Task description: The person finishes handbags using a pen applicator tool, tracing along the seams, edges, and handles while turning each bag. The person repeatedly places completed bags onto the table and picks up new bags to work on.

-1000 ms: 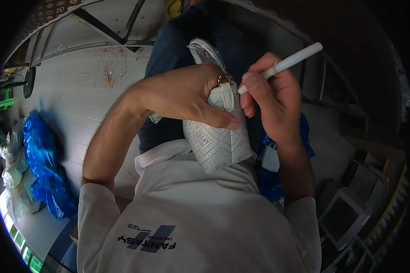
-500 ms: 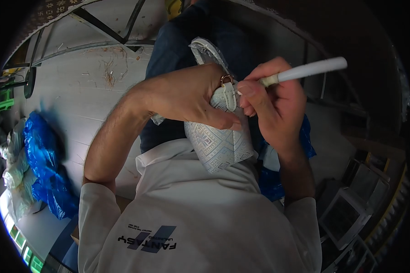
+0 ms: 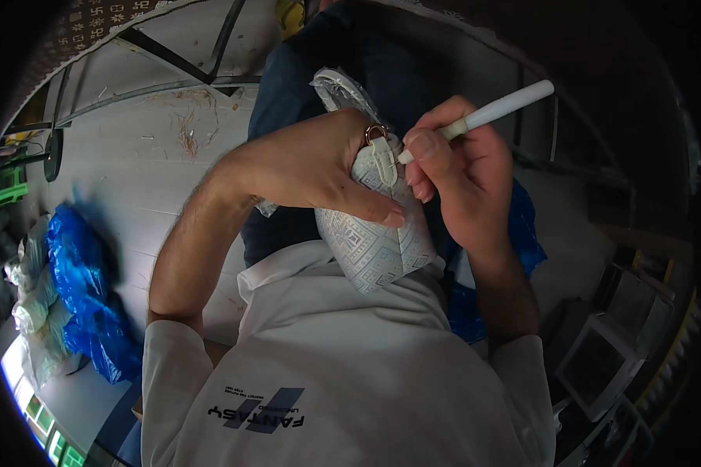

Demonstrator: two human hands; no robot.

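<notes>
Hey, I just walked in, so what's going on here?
A person has a pale patterned bag over their lap. Their left hand grips the bag near its top end. Their right hand holds a white pen-like tool, its tip right by the small stitched tab below a metal ring. Whether the tip is actually touching the tab is hard to tell.

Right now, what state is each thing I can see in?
Patterned bag: held, tilted
Tab: lying against the bag
Metal ring: at the tab's end
Pen-like tool: slanted, tip beside the tab
Left hand: gripping the bag
Right hand: pinching the tool
White T-shirt: creased
Blue plastic at left: crumpled
</notes>
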